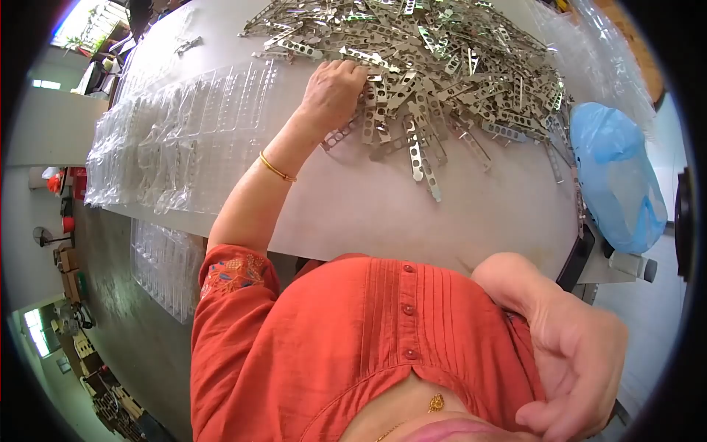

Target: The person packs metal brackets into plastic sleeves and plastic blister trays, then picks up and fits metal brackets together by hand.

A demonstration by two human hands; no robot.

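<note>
My left hand (335, 92), palm down with curled fingers, rests at the near left edge of a heap of flat metal strips (479, 74) punched with round and oblong holes. Its fingertips are hidden, so whatever they grip cannot be seen. One perforated strip (340, 135) shows just below this hand. Near my chin, at the lower right, is my right hand (578, 353), away from the heap. The fingers there are bent inward and partly covered, and nothing can be made out in them.
Clear plastic trays (199, 132) cover the left of the white table (353, 221), and more trays (166, 265) stand lower down beside it. A blue plastic bag (618, 177) hangs at the right edge near a clear bottle (632, 266). Two loose metal pieces (189, 44) lie at the far left.
</note>
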